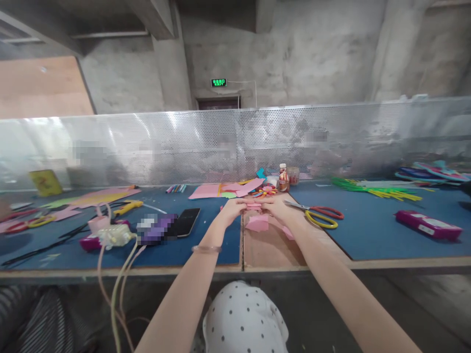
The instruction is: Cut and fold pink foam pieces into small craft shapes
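Note:
Both arms reach forward over the bench. My left hand [235, 210] and my right hand [273, 205] meet at a small folded piece of pink paper [253, 206], with the fingers of each closed on one side of it. Just below, more pink paper [257, 223] lies crumpled or folded on the bare wooden strip [272, 250]. Scissors [320, 215] with one red and one yellow handle rest right beside my right forearm. Past my hands are flat pink sheets [206, 190] and a small pile of colourful pieces [268, 190].
A bottle with a white cap [283, 179] stands at the back. On the left lie a phone [188, 222], a yellow cutter [128, 208] and a power strip [116, 236] with cables. Green and yellow stems [382, 189] and a purple box [428, 225] lie right. A perforated metal screen [176, 142] closes the back.

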### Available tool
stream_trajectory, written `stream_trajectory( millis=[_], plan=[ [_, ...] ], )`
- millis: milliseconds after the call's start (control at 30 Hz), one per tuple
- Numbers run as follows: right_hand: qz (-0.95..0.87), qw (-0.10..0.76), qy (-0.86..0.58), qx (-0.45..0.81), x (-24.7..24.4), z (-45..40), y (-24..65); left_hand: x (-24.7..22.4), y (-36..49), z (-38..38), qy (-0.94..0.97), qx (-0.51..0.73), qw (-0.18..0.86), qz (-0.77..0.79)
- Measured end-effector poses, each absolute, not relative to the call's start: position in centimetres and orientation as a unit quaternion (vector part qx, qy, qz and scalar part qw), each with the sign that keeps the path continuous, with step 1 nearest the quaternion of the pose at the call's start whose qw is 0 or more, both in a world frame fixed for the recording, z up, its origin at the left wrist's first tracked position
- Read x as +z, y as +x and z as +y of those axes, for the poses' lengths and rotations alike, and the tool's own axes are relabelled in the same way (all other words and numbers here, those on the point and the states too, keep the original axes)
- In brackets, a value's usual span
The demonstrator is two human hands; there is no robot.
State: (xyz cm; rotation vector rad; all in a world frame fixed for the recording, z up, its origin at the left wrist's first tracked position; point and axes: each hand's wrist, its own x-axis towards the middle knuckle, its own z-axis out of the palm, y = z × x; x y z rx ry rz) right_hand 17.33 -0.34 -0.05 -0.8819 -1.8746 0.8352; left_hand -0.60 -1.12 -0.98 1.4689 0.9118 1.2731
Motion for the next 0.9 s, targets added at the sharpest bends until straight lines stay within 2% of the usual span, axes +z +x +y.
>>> stream_trajectory(
  millis=[200,400,700,900],
  plan=[
    [-0.72,0.477,-0.369,0.343,-0.8,0.3,16.8,-1.1,-0.5,-0.8,0.58,0.537,0.49,0.369],
    [-0.744,0.467,-0.376,0.294,-0.6,0.6,16.3,-1.1,-0.6,-0.5,0.593,0.545,0.442,0.395],
    [-0.746,0.475,-0.369,0.285,-0.6,0.2,16.2,-0.5,-0.6,-1.4,0.551,0.536,0.533,0.352],
    [-0.755,0.462,-0.37,0.28,0.1,-0.5,16.4,-0.5,-0.2,-1.9,0.577,0.528,0.516,0.351]
  ],
)
